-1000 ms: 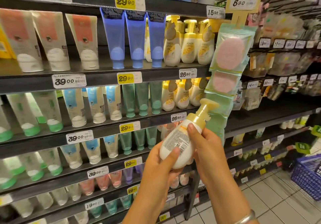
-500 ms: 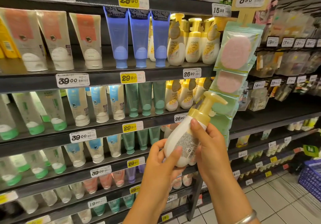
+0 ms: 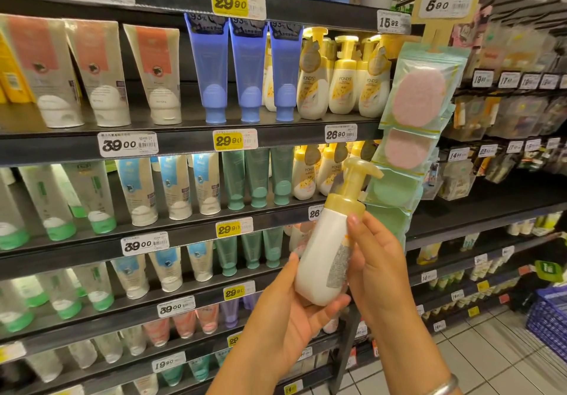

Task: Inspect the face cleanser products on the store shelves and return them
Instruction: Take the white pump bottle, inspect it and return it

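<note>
A white pump bottle of face cleanser (image 3: 322, 256) with a yellow pump head is held upright and slightly tilted in front of the shelves. My left hand (image 3: 288, 318) cups its base from below, thumb curled under the bottom. My right hand (image 3: 377, 265) grips its right side, fingers wrapped behind and thumb near the yellow collar. Its printed back label faces right. Matching yellow-topped bottles (image 3: 343, 88) stand on the shelf above, and more of these bottles (image 3: 306, 177) stand on the shelf behind the held one.
Dark shelves (image 3: 184, 143) hold rows of cleanser tubes in blue, green, white and orange, with price tags along the edges. A hanging strip of pink and green puff packs (image 3: 414, 118) dangles just right of the bottle. A blue basket (image 3: 549, 318) sits on the tiled floor at right.
The bottle has been turned in my hands so its label now faces right. It has risen slightly, and my left thumb moved from its front to under its base.
</note>
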Tool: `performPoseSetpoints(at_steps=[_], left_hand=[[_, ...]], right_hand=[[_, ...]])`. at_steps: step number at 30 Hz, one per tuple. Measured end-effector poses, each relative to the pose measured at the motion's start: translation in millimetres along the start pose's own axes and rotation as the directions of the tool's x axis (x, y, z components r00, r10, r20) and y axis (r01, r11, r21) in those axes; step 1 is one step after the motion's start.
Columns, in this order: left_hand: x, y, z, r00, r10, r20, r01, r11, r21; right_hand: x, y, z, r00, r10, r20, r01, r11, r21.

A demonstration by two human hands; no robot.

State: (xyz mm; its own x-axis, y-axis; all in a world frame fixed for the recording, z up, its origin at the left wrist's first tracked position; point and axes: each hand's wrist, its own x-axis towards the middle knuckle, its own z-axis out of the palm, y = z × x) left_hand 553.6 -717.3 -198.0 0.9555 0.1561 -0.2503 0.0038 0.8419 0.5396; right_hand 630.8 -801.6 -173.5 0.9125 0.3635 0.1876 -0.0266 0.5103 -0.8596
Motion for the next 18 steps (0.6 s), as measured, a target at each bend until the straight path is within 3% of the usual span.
performPoseSetpoints(at_steps=[6,12,18], left_hand=[[4.7,1.4,-2.5,0.999,0.038,0.002,-0.037,0.994,-0.099],[6.0,4.9,-5.1,0.993,0.121,0.010,-0.121,0.992,0.033],[9.1,7.9,-6.5,0.990,0.137,0.045,-0.141,0.982,0.129]], right_hand=[[4.0,-1.1,-2.3,0.999,0.019,0.049,-0.012,0.992,-0.129],[6.2,0.3,-3.4,0.993,0.061,0.104,-0.035,0.971,-0.238],[10.2,0.3,-7.5,0.994,0.042,0.105,-0.030,0.993,-0.116]])
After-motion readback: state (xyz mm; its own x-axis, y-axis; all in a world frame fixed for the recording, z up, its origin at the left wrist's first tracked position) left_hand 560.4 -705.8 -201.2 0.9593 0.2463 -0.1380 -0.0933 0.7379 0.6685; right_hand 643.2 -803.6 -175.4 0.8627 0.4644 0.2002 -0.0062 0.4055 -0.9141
